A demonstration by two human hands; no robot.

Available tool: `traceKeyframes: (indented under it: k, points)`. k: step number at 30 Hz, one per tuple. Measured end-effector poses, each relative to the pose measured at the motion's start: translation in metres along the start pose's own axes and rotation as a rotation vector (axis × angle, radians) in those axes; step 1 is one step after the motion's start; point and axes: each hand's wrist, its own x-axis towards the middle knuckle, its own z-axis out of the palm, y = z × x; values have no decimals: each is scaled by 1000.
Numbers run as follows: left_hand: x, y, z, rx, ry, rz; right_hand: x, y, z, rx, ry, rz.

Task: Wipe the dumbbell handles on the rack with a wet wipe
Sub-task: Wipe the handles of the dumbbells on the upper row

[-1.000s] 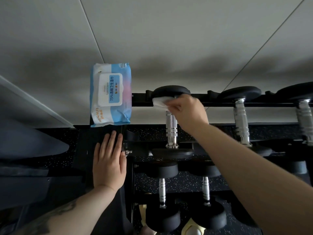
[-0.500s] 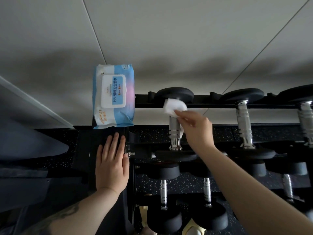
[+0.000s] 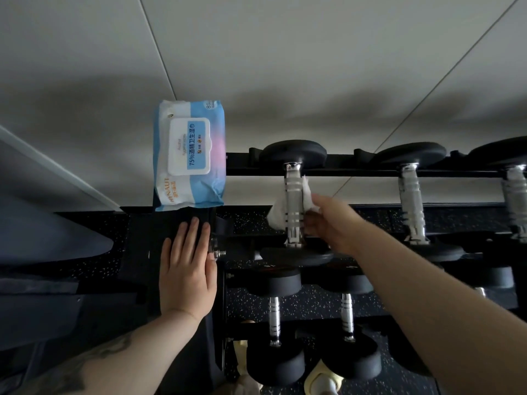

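The leftmost top-row dumbbell has a chrome handle (image 3: 293,195) between black heads on the black rack (image 3: 356,172). A white wet wipe (image 3: 278,213) is wrapped behind and around that handle. My right hand (image 3: 332,223) grips the wipe against the handle's right side, fingers curled round it. My left hand (image 3: 188,266) lies flat with straight fingers on the rack's black end post. A blue and white wet wipe pack (image 3: 189,155) sits on top of that post.
More top-row dumbbells with chrome handles (image 3: 410,201) stand to the right. Lower shelves hold smaller dumbbells (image 3: 275,320). A pale wall rises behind the rack. Black speckled floor shows below, and dark padded equipment (image 3: 42,246) lies at the left.
My right hand has moved down from the handle's top end to its middle, pulling the wipe around the handle. My left hand has stayed on the post.
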Motion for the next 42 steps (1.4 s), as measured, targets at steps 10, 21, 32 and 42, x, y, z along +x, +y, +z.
traceKeyframes:
  k: [10, 21, 32, 42]
  points:
    - [0, 0, 0, -6, -5, -1, -24, -5, 2, -730, 247, -372]
    - [-1, 0, -1, -8, -16, -3, 2, -2, 7, -1626, -71, -1068]
    - [-1, -2, -1, -23, -10, 0, -9, -28, 16, -1930, -292, -906]
    - [-1, -2, 0, -19, -13, -3, -8, -39, 6, -2048, -228, -1097]
